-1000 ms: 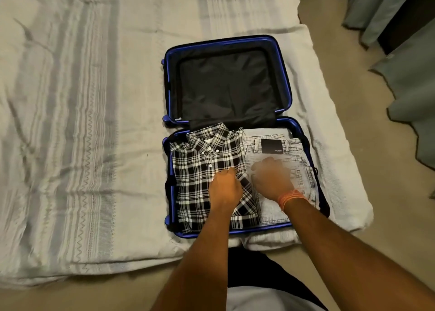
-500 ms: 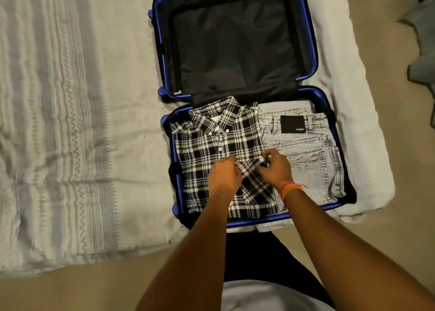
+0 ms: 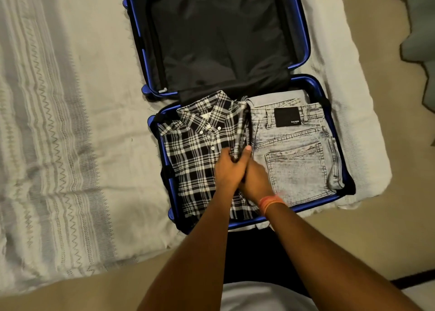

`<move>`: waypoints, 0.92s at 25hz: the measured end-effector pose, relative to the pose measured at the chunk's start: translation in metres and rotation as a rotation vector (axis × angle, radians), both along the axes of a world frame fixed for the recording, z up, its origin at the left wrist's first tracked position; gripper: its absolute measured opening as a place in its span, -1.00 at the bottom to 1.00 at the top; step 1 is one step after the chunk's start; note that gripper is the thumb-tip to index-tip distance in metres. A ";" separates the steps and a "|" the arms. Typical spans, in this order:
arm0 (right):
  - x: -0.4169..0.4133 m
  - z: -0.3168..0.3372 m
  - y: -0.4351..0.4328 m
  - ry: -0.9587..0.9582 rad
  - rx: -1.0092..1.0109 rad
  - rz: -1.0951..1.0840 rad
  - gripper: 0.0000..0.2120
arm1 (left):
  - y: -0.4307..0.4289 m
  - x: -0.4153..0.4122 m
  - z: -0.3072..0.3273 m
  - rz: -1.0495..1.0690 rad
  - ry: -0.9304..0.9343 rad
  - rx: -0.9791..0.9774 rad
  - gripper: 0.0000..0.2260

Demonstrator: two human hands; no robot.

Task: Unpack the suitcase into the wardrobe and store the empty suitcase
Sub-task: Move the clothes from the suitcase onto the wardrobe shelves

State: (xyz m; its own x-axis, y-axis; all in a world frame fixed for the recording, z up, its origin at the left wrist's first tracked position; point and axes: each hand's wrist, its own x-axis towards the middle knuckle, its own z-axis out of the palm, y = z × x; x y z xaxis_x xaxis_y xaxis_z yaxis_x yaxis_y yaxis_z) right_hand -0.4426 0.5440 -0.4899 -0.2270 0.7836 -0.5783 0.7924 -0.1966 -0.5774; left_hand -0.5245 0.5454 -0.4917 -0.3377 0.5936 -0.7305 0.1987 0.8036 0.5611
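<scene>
Two grips noted: my left hand point(image 3: 227, 167) and right hand point(image 3: 255, 179) each pinch the raised right edge of the plaid shirt point(image 3: 195, 150), lying in the suitcase point(image 3: 306, 40) near half beside the jeans point(image 3: 294, 150), at the right edge of the bed point(image 3: 70, 122)

On the waistband of the grey jeans point(image 3: 294, 160), a black patch point(image 3: 287, 117) bears small white lettering, seemingly "SULPHER"; the line beneath is too tiny to read. The plaid shirt point(image 3: 195, 150) collar tag point(image 3: 206, 116) is illegible.
</scene>
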 end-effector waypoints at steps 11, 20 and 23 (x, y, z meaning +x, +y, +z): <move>0.006 -0.006 -0.007 0.139 -0.205 -0.175 -0.52 | -0.015 -0.022 -0.004 0.346 -0.026 -0.037 -0.55; -0.062 0.006 0.065 0.353 -0.418 -0.345 0.09 | -0.031 -0.021 0.010 -0.013 0.077 0.294 -0.91; -0.070 0.007 0.067 0.198 -0.257 -0.124 0.03 | -0.028 -0.033 0.006 -0.025 -0.043 0.202 -0.91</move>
State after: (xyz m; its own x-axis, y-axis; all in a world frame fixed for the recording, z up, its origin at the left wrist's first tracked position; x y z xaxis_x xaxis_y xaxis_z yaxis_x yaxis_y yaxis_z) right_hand -0.5123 0.6112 -0.4829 -0.2665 0.6464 -0.7150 0.6312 -0.4436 -0.6363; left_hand -0.5570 0.5171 -0.4854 -0.2923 0.7373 -0.6091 0.1893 0.6689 0.7188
